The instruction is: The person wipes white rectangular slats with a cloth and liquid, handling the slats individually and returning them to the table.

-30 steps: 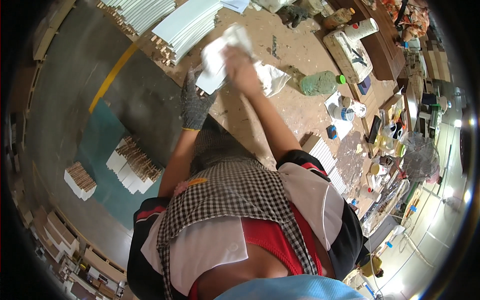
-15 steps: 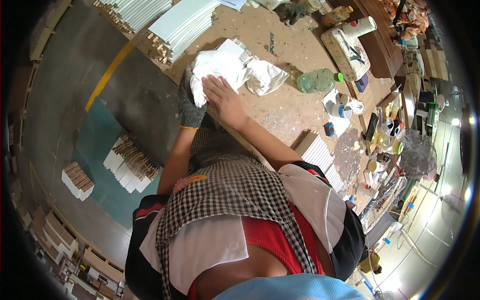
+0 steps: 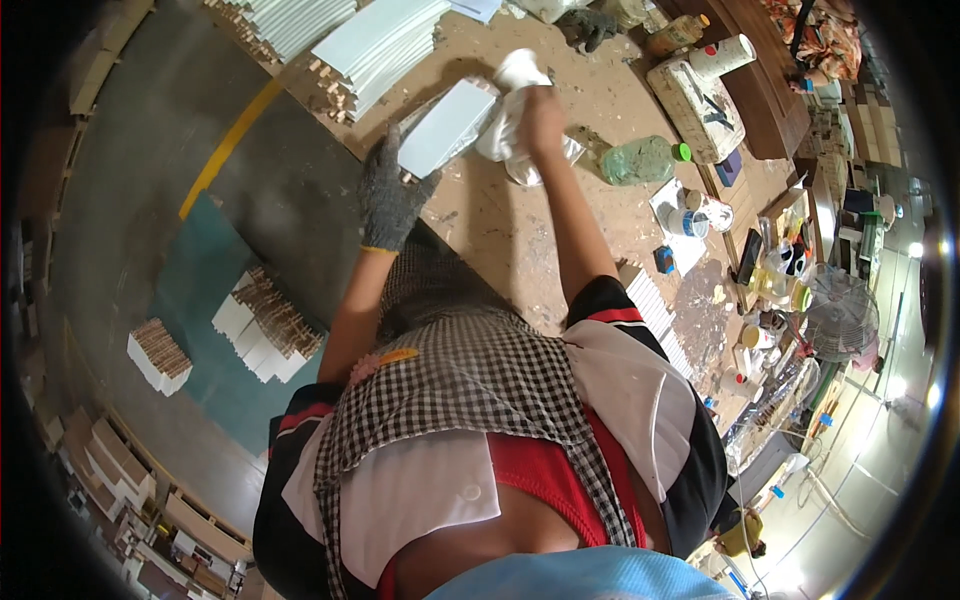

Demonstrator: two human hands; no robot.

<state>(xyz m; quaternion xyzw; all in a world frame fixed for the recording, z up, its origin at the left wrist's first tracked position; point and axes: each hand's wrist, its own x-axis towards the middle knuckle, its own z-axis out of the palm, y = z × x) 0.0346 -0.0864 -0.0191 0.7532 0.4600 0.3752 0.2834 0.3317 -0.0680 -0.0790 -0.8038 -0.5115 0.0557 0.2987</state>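
Note:
My left hand (image 3: 390, 205), in a dark grey knit glove with a yellow cuff edge, is closed on the near end of a white wooden slat (image 3: 447, 127). The slat points away from me over the workbench (image 3: 490, 235), its flat white face up. To its right, my bare right hand (image 3: 541, 122) grips a bunched white cloth (image 3: 503, 130). Part of the cloth sticks up beyond the fist and part hangs below it. The right fingertips are hidden behind the hand.
Stacked white slats (image 3: 385, 45) lie at the bench's far left. On the right are a green-capped bottle (image 3: 636, 161), a stained white container (image 3: 697, 108), small cups (image 3: 688, 222) and a blue block (image 3: 664, 260). More slat stacks (image 3: 262, 330) stand on the left over green sheeting.
My right hand has lifted the white cloth off the slat and moved right and away with it. The slat's white face is now uncovered. My left hand has stayed nearly in place.

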